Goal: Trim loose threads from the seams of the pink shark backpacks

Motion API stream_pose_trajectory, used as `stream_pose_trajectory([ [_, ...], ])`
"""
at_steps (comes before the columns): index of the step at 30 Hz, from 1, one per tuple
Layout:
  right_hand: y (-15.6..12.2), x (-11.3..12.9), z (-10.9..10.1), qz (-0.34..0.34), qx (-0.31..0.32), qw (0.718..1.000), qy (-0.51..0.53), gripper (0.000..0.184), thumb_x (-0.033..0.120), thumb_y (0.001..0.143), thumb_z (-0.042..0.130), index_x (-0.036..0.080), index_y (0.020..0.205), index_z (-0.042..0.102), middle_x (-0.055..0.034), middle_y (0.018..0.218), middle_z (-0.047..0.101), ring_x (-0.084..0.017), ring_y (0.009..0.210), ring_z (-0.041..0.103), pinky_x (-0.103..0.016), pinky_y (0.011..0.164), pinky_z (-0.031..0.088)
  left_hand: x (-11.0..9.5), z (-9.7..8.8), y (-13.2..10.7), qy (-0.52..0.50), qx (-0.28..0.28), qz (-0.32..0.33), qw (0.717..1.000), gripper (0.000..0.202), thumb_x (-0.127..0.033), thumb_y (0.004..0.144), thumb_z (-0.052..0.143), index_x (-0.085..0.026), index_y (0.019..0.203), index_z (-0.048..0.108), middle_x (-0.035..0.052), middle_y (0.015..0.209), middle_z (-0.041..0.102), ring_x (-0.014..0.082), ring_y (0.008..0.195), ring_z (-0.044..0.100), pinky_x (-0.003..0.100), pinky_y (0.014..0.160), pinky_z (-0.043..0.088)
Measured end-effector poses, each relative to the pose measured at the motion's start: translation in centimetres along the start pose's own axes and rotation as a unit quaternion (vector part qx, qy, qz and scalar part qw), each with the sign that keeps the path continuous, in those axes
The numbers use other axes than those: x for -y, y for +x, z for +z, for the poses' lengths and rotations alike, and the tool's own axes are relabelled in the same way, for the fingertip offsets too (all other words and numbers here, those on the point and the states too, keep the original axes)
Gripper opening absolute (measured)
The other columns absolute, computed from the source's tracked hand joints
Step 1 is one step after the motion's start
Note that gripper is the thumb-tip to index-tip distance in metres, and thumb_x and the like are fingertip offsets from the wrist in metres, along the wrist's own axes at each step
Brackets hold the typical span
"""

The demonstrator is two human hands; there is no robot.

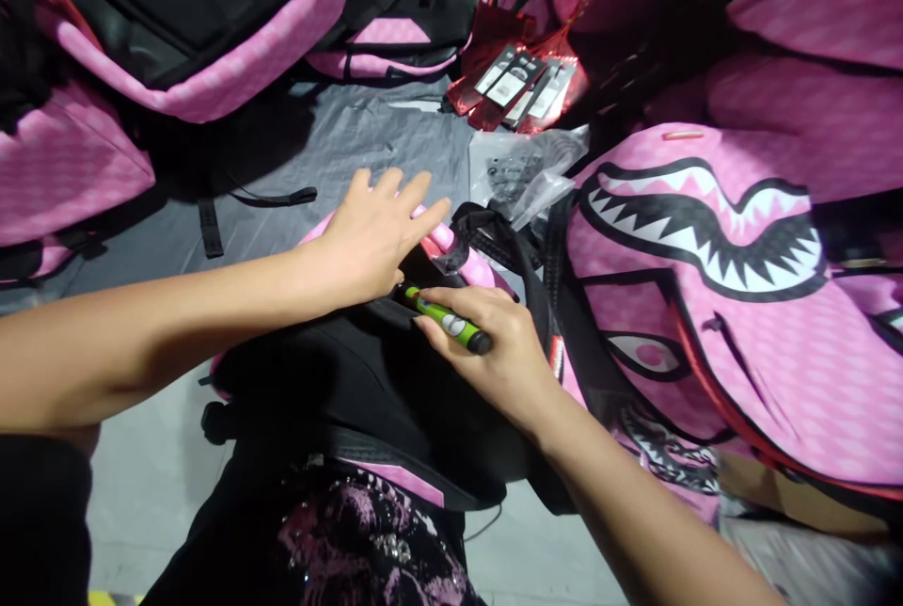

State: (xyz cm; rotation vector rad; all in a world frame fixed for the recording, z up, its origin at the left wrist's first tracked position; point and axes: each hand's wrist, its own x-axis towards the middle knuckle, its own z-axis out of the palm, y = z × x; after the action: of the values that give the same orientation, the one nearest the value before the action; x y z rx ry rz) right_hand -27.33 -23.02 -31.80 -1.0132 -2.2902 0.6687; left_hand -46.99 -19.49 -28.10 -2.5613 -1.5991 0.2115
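A black and pink backpack (317, 371) lies in front of my body, its black side toward me. Across its upper edge rests my left hand (381, 230), fingers spread and thumb near the bag's edge; nothing shows in it. My right hand (494, 333) pinches a green marker pen (448, 319) with a black end. The pen's far tip points at the dark part of the bag beside my left thumb, and I cannot tell whether it touches. Just beyond my right hand lie the bag's black straps (522, 258).
Pink backpacks with a shark-mouth print (712, 220) crowd the right side. Another black and pink backpack (212, 70) stands at the upper left. Red packets with tags (522, 84) and a clear plastic bag (522, 168) lie on the grey covered table (367, 135).
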Motion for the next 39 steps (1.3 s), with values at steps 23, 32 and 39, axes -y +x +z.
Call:
stream_pose_trajectory([
  [23, -1.0, 2.1, 2.0, 0.140, -0.082, 0.987, -0.018, 0.013, 0.028, 0.087, 0.068, 0.025, 0.099, 0.073, -0.0044, 0.099, 0.078, -0.024, 0.089, 0.073, -0.045, 0.092, 0.052, -0.2, 0.9, 0.1, -0.057, -0.003, -0.025, 0.998, 0.070, -0.029, 0.087, 0.061, -0.023, 0.150, 0.032, 0.0141, 0.151, 0.039, 0.0382, 0.127, 0.045, 0.047, 0.099, 0.036],
  [32, -0.9, 2.2, 2.1, 0.183, -0.074, 0.972, 0.130, 0.015, 0.023, 0.085, 0.067, 0.022, 0.100, 0.070, -0.0043, 0.109, 0.076, -0.022, 0.102, 0.072, -0.039, 0.096, 0.057, -0.1, 1.0, 0.0, -0.047, -0.007, -0.022, 0.999, 0.069, -0.032, 0.087, 0.061, -0.022, 0.149, 0.033, 0.0143, 0.151, 0.039, 0.0375, 0.126, 0.046, 0.047, 0.098, 0.038],
  [39, -1.4, 2.0, 2.0, 0.189, -0.073, 0.966, 0.159, 0.014, 0.020, 0.085, 0.067, 0.023, 0.098, 0.072, -0.0058, 0.115, 0.075, -0.023, 0.111, 0.070, -0.044, 0.104, 0.054, -0.1, 0.9, 0.1, -0.042, 0.000, -0.023, 0.999, 0.070, -0.033, 0.087, 0.061, -0.024, 0.150, 0.033, 0.0130, 0.151, 0.041, 0.0371, 0.126, 0.046, 0.047, 0.098, 0.038],
])
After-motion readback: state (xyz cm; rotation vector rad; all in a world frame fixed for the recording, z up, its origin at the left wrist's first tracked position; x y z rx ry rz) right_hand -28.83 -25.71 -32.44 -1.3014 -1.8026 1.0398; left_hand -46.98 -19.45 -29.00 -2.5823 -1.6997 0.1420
